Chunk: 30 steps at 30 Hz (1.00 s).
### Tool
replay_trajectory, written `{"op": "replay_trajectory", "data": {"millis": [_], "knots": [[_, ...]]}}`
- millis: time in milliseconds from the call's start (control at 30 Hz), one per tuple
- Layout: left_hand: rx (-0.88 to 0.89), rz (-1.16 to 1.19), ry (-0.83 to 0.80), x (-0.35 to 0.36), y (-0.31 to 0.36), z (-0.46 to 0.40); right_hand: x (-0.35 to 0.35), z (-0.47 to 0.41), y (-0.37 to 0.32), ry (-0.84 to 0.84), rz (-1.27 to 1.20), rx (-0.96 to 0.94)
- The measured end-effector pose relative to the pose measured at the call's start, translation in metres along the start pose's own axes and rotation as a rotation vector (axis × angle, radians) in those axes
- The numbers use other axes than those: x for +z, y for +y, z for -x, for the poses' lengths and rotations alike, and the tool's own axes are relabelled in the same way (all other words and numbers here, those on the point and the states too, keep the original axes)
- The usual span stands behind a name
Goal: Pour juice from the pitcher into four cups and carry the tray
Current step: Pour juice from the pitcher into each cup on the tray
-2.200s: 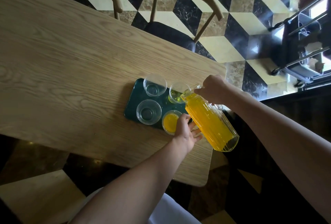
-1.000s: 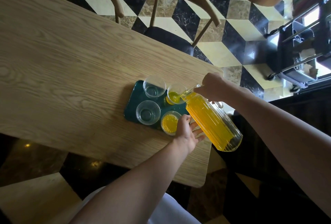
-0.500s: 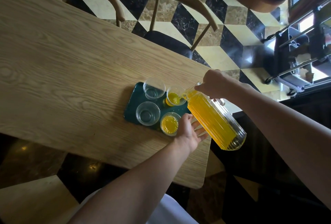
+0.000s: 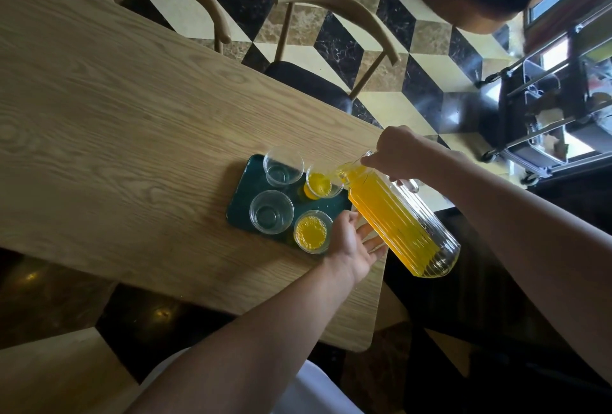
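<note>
A dark green tray lies near the table's right end with glass cups on it. The two left cups are empty. The near right cup holds frothy orange juice. My right hand grips the neck of the ribbed glass pitcher, which is tilted with its spout over the far right cup; juice runs into that cup, now partly full. My left hand rests at the tray's near right corner, thumb by the full cup, fingers spread flat under the pitcher.
The wooden table ends just right of the tray, with a rounded corner close to me. Two wooden chairs stand on the far side on a checkered floor. A dark metal cart is at the right.
The far right cup has filled from a little juice to part full. The pitcher has tipped a bit further. My left hand has stayed at the tray corner.
</note>
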<state>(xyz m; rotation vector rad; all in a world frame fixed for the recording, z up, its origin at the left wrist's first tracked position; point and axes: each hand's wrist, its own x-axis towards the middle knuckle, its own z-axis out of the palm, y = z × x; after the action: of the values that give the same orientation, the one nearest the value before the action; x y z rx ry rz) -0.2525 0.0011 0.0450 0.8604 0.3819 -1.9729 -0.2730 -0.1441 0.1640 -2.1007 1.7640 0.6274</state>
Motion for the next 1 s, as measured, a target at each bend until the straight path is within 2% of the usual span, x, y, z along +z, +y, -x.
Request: {"op": "replay_trajectory", "data": {"millis": [167, 600, 1000], "knots": [[0.001, 0.019, -0.007, 0.005, 0.001, 0.005, -0.005, 0.002, 0.002, 0.02, 0.041, -0.028], [0.013, 0.062, -0.049, 0.023, 0.006, 0.019, -0.031, 0.017, 0.005, 0.06, -0.031, -0.032], [0.017, 0.092, -0.105, 0.038, 0.007, 0.029, -0.051, 0.03, 0.002, 0.092, 0.092, -0.049]]}}
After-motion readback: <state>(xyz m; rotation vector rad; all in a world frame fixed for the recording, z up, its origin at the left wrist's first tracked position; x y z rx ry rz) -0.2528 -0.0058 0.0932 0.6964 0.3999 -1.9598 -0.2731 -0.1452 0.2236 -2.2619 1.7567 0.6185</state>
